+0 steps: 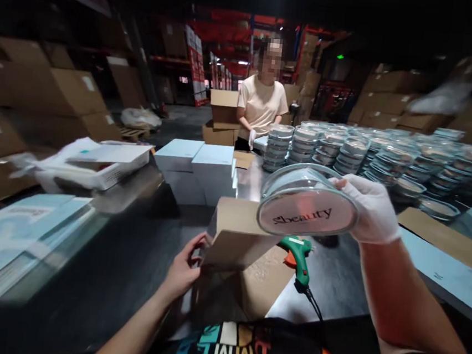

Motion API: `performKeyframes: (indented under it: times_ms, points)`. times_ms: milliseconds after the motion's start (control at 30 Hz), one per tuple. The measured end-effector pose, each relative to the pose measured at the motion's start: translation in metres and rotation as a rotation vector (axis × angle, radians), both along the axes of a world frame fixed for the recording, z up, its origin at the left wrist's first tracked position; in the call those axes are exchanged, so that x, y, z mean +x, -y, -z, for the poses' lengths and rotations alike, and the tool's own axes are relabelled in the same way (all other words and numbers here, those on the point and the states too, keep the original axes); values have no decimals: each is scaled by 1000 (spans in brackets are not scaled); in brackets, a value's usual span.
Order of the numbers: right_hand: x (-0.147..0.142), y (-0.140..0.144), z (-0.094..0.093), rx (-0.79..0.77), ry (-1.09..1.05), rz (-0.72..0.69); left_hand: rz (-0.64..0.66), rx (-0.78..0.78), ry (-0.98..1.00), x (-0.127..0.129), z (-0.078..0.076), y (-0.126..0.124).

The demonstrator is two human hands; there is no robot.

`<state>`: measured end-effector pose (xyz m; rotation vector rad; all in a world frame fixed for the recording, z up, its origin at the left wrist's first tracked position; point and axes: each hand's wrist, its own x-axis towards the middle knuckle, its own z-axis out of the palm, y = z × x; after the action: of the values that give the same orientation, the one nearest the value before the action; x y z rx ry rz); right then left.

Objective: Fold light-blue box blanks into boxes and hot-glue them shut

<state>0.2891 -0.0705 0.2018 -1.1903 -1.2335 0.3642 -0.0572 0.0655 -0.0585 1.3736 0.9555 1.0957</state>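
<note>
My right hand [372, 209], in a white glove, grips a round clear container [306, 203] tilted on its side, with a pink label reading "beauty" facing me. It hangs above an open brown cardboard box [238, 238]. My bare left hand [183, 269] pinches the near left edge of that box. A green glue gun [300, 255] lies on the table just right of the box, its cord running toward me.
Several stacks of the same round containers [347, 151] fill the right of the table. Pale blue boxes [203, 168] stand behind the carton, flat blue sheets [17, 234] lie at left. A person in a beige shirt [262, 104] works at the far end. Cartons line the walls.
</note>
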Motion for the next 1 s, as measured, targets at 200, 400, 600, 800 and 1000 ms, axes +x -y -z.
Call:
performKeyframes:
  times_ms: [200, 400, 600, 800, 1000]
  points:
    - [-24, 5, 9, 142, 632, -305, 124, 36, -11, 20, 7, 12]
    - [-35, -15, 40, 117, 864, -115, 364, 58, -22, 39, 35, 27]
    - [-21, 3, 130, 26, 439, -79, 403, 56, -29, 23, 42, 27]
    - [-56, 13, 222, 60, 433, 7, 193, 336, -15, 15, 14, 30]
    - [-53, 18, 230, 80, 410, -130, 243, 583, -35, 27, -20, 24]
